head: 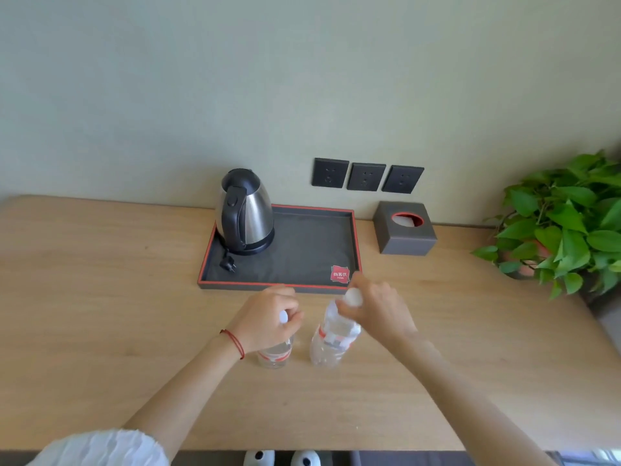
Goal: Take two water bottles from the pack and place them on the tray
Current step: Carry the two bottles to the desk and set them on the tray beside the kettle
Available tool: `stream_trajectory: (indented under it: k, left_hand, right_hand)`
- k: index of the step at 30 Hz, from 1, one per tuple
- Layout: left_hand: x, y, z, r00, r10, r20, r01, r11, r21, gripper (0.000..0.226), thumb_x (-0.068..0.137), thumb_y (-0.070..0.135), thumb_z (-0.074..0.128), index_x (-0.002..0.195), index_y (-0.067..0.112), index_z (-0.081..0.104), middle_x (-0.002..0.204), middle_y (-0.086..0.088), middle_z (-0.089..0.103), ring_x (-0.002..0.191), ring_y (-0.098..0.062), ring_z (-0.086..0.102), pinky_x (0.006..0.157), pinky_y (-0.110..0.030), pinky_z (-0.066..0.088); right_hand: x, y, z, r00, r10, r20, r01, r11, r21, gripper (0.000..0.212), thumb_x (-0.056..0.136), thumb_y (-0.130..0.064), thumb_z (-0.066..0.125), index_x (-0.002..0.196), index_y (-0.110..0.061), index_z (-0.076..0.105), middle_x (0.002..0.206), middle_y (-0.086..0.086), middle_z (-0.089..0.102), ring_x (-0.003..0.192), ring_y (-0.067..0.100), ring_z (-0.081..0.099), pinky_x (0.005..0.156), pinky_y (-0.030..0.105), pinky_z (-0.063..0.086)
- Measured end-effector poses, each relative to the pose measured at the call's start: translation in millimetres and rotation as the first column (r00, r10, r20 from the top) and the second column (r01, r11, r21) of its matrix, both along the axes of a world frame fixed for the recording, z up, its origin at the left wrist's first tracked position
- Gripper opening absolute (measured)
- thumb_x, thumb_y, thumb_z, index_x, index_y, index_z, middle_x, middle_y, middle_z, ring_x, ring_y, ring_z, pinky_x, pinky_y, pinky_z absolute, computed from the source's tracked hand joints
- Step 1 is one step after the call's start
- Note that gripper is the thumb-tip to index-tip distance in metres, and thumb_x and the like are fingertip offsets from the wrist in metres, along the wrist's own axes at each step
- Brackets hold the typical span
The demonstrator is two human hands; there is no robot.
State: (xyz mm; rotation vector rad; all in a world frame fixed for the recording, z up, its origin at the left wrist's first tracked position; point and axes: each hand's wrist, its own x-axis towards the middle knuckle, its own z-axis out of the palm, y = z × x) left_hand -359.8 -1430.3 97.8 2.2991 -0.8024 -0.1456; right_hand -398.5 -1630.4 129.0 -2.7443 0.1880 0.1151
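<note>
- Holding two clear water bottles by their tops, one in each hand, both standing on the desk [100,297] just in front of the tray [279,286].
- Left hand [268,317]: grip curled tight around the neck of the left bottle [275,356], white cap peeking out between the fingers; bottle upright, its base on the wood, red band low on the body.
- Right hand [376,309]: grip pinching the white cap of the right bottle [332,341]; bottle tilted, top leaning away toward the tray, base apparently on the desk, though contact cannot be told for sure.
- Bottles side by side, near each other but not touching; neither on the tray.
- Red string bracelet [233,343] on the left wrist; white sleeve [100,449] at the lower left edge.
- Dark tray with red edging, lying flat against the wall side of the desk; steel kettle [245,213] with black handle standing in its far left corner, its plug [228,265] lying loose on the tray floor in front of it, red logo card [340,274] in the near right corner.
- Right half of the tray floor bare.
- Grey tissue box [405,233] just right of the tray; leafy green plant [568,223] at the far right.
- Three dark wall sockets [367,176] above the tray and box.
</note>
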Motion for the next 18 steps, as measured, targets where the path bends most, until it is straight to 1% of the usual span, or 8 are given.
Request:
stream_trajectory:
  k: [2,3,6,8,10,13,16,18]
  left_hand:
    - [0,3,-2,1.0,0.012,0.022,-0.012,1.0,-0.028,0.037,0.078,0.006,0.064,0.049,0.007,0.042,0.058,-0.001,0.041,0.06,-0.018,0.039,0.059,-0.028,0.035]
    - [0,5,-3,0.999,0.013,0.035,-0.012,0.999,-0.033,0.037,0.077,0.006,0.065,0.049,0.009,0.041,0.058,0.001,0.04,0.06,-0.018,0.038,0.059,-0.027,0.034]
    - [-2,5,-5,0.998,0.027,0.059,-0.026,0.999,-0.022,0.038,0.076,0.009,0.066,0.05,0.015,0.039,0.059,0.005,0.04,0.061,-0.015,0.038,0.057,-0.026,0.035]
    - [-1,4,-6,0.997,0.041,0.06,-0.041,0.999,-0.013,0.04,0.076,0.011,0.066,0.051,0.021,0.037,0.058,0.01,0.036,0.061,-0.013,0.037,0.057,-0.025,0.033]
    - [1,4,-6,0.997,0.039,0.064,-0.039,0.999,-0.006,0.038,0.076,0.013,0.064,0.052,0.022,0.037,0.056,0.011,0.034,0.061,-0.011,0.036,0.058,-0.024,0.033]
    - [2,4,-6,0.996,0.032,0.078,-0.032,0.999,-0.004,0.031,0.075,0.017,0.058,0.05,0.014,0.041,0.058,0.009,0.039,0.061,-0.01,0.035,0.055,-0.028,0.038]
    - [5,2,-9,0.995,0.036,0.089,-0.035,0.999,-0.012,0.029,0.076,0.017,0.056,0.05,0.01,0.044,0.056,0.007,0.039,0.06,-0.007,0.032,0.057,-0.036,0.047]
    - [6,1,-10,0.996,0.023,0.091,-0.023,1.0,-0.005,0.031,0.077,0.022,0.051,0.05,0.009,0.046,0.055,0.003,0.044,0.059,-0.01,0.035,0.055,-0.034,0.047]
  right_hand:
    - [17,-8,11,0.997,-0.016,0.08,0.012,0.999,0.042,0.032,0.08,-0.036,0.065,0.096,-0.009,0.055,0.074,0.01,0.06,0.076,0.039,0.057,0.056,0.032,0.036]
    - [28,-12,16,0.993,-0.008,0.116,0.003,0.999,0.042,0.033,0.08,-0.035,0.066,0.092,-0.008,0.054,0.072,0.01,0.058,0.072,0.038,0.054,0.056,0.034,0.037]
    - [71,-25,30,0.984,0.06,0.166,-0.07,0.996,0.052,0.031,0.081,-0.032,0.066,0.092,-0.005,0.054,0.075,0.012,0.059,0.071,0.034,0.051,0.06,0.037,0.043]
    - [102,-36,34,0.983,0.118,0.143,-0.13,0.989,0.076,0.029,0.082,-0.03,0.066,0.094,-0.006,0.055,0.082,0.014,0.065,0.076,0.034,0.056,0.067,0.041,0.05]
    - [133,-45,34,0.981,0.159,0.11,-0.166,0.984,0.058,0.028,0.083,-0.03,0.066,0.096,-0.007,0.056,0.092,0.017,0.068,0.079,0.032,0.058,0.071,0.042,0.051]
    - [169,-53,24,0.977,0.196,0.082,-0.198,0.98,0.017,0.027,0.085,-0.027,0.064,0.099,-0.006,0.056,0.092,0.021,0.067,0.078,0.034,0.057,0.065,0.036,0.045]
    - [201,-53,11,0.982,0.182,0.044,-0.181,0.983,-0.021,0.023,0.088,-0.021,0.06,0.105,-0.005,0.055,0.103,0.024,0.064,0.093,0.039,0.06,0.07,0.037,0.046]
    - [220,-54,6,0.99,0.141,0.032,-0.139,0.989,-0.059,0.022,0.09,-0.017,0.056,0.109,-0.005,0.054,0.112,0.026,0.062,0.101,0.041,0.057,0.079,0.04,0.047]
